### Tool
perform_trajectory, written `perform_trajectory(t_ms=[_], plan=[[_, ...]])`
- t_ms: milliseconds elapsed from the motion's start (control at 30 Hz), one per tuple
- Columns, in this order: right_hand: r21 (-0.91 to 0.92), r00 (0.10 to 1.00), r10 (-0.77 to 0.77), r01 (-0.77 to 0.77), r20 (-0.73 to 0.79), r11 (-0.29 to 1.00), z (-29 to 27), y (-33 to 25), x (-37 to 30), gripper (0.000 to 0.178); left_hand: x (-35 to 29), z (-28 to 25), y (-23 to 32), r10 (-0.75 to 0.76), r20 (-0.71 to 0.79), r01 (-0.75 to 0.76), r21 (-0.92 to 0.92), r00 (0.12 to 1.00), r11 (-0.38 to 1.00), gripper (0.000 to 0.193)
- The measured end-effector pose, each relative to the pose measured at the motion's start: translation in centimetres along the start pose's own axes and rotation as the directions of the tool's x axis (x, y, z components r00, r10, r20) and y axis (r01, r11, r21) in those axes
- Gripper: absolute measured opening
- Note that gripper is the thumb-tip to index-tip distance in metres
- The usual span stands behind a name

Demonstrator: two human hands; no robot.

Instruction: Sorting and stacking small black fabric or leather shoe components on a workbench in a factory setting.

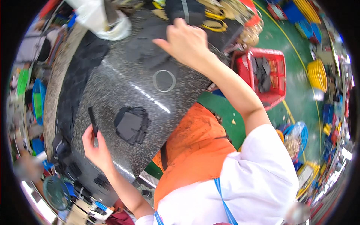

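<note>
My left hand (96,147) grips a slim black stick-like tool (92,119) that stands up from my fingers over the speckled grey stone table (123,88). Just right of it lies a stack of dark grey cut fabric pieces (131,125). My right hand (186,42) reaches to the far side of the table, with the fingers bent onto a dark fabric pile (184,10) and over more dark pieces (152,52). Whether it grasps any fabric is hidden. A thin ring outline (164,80) marks the tabletop between both hands.
A red plastic basket (277,80) holding dark fabric stands on the green floor to the right. Yellow-handled scissors (213,23) lie at the table's far edge, a white plastic bag (101,20) at the far left. Dark fabric strips (73,97) line the left edge. I wear an orange apron (195,146).
</note>
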State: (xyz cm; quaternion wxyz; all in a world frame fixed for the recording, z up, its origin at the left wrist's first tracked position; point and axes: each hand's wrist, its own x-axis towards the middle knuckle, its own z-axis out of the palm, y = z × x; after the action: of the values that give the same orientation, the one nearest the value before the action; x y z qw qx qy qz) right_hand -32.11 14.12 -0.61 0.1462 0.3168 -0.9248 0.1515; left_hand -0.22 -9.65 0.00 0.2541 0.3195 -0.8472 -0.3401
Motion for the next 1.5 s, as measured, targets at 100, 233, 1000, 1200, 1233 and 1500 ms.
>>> perform_trajectory(t_ms=[100, 233, 1000, 1200, 1233, 1500], plan=[[0.09, 0.993, 0.033, -0.023, -0.114, 0.996, 0.3, 0.5, -0.1, 0.057, -3.1, 1.4, 2.9, 0.288, 0.187, -0.309, 0.092, 0.939, 0.947, 0.033], [0.259, 0.991, 0.118, -0.097, -0.065, 0.961, 0.9, 0.3, -0.1, 0.059, -5.8, 2.8, 2.7, 0.223, 0.303, -0.259, 0.082, 0.926, 0.962, 0.029], [0.924, 0.816, -0.573, 0.162, 0.072, 0.347, -4.7, -6.3, -3.8, 0.03, -3.8, 4.5, 10.1, 0.022, 0.223, 0.155, -0.744, 0.975, 0.65, 0.056], [0.666, 0.806, -0.51, 0.56, -0.301, 0.492, -4.2, -10.4, -6.5, 0.036, -4.8, 4.1, 8.3, -0.233, 0.469, 0.518, -0.821, 0.852, 0.241, 0.023], [0.693, 0.806, -0.474, 0.567, -0.355, 0.445, -4.0, -10.7, -7.0, 0.035, -5.2, 3.6, 7.8, -0.223, 0.481, 0.522, -0.832, 0.848, 0.189, 0.023], [0.922, 0.835, -0.481, 0.366, -0.265, 0.127, -3.3, -11.2, -8.7, 0.021, -7.0, 1.6, 5.2, -0.33, 0.257, 0.403, -0.751, 0.908, 0.523, 0.018]])
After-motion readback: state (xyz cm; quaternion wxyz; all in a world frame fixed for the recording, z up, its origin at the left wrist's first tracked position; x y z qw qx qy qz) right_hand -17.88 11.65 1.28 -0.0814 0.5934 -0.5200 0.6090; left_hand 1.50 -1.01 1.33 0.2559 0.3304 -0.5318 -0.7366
